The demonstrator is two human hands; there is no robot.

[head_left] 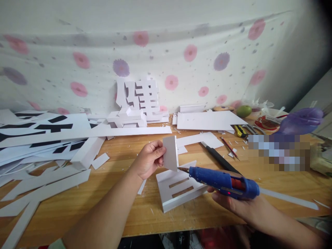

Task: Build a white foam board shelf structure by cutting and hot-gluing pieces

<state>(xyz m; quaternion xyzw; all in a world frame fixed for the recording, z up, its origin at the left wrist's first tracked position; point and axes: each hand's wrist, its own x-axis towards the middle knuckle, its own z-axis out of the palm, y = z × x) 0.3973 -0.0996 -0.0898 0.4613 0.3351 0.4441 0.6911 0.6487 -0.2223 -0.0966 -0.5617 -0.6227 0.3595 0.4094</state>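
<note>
Over wooden tabletop (145, 218), our left hand (151, 155) extends from lower left, fingers pinching small white panel (170, 154) at its left edge. Our right hand (241, 207) extends from lower right, fingers wrapped round blue glue gun (216, 180). Panel: plain, flat, rectangular, held upright, long axis near vertical. Glue gun: small red light on body; long axis slants slightly, tip pointing left at panel's lower right corner.
</note>
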